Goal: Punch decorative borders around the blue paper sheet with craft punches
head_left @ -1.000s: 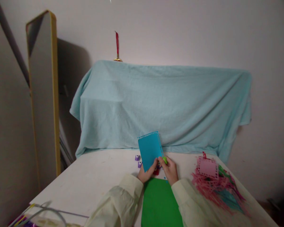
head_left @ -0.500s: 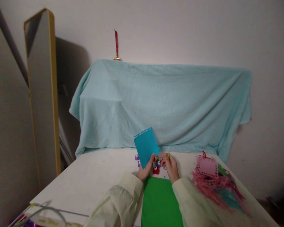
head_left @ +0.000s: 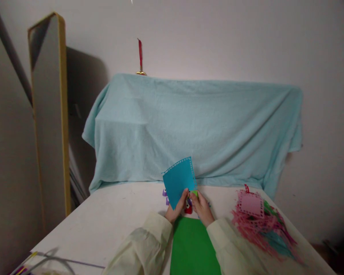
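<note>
A blue sheet of paper (head_left: 177, 181) with small punched holes along its top and right edges is tilted up above the table. My left hand (head_left: 177, 208) pinches its lower part between thumb and fingers. My right hand (head_left: 201, 208) is closed on a small green paper punch (head_left: 194, 193) at the sheet's lower right edge. Behind and between my hands sits a red punch (head_left: 188, 208) with an eye on it. Purple punches (head_left: 164, 193) show left of the sheet, partly hidden. Nearest to my wrists lies a green sheet (head_left: 193, 246).
On the white table's (head_left: 123, 214) right side is a heap of pink, green and blue paper scraps (head_left: 260, 225), with a pink punched sheet (head_left: 250, 204) on top. A light blue cloth (head_left: 195, 126) hangs behind. Grey and purple items (head_left: 51, 263) lie at the front left.
My right hand has moved left with the green punch to the edge of the blue paper. The paper has turned slightly clockwise, and my hands are closer together.
</note>
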Tool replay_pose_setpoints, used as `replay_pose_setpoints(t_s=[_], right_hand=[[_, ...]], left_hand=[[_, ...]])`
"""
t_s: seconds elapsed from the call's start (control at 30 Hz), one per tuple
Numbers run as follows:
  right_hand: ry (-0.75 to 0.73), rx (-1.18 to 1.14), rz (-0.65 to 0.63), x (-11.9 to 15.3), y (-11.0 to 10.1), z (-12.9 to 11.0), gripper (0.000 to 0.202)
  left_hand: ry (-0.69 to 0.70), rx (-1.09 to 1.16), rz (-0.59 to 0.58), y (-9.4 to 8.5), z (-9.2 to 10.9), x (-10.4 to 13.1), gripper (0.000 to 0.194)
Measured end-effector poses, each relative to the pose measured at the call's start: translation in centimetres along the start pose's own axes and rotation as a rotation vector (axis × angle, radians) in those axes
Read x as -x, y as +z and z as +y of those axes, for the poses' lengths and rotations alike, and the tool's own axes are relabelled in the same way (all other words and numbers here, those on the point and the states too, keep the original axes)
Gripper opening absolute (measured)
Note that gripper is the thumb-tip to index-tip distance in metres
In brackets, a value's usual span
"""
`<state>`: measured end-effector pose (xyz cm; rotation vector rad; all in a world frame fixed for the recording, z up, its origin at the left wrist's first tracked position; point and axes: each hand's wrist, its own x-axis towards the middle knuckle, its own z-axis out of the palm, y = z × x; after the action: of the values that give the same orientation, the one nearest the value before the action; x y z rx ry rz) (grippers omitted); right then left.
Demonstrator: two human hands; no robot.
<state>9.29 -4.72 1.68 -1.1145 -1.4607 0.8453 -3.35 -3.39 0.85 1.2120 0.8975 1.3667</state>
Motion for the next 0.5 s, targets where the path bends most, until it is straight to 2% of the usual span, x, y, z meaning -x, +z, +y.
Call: replay_pose_setpoints(t_s=[0.33,0.5], right_hand=[[-0.06,0.087,0.034,-0.1,0.0,1.1,0.04],[-0.089,0.101,0.02,-0.1,-0.1,1.0,0.035]], left_hand=[[-0.03,-0.058,0.016,0.6,1.0,0.6,0.05],[-0.034,-0.097,-0.014,0.3,0.4,0.5,0.052]])
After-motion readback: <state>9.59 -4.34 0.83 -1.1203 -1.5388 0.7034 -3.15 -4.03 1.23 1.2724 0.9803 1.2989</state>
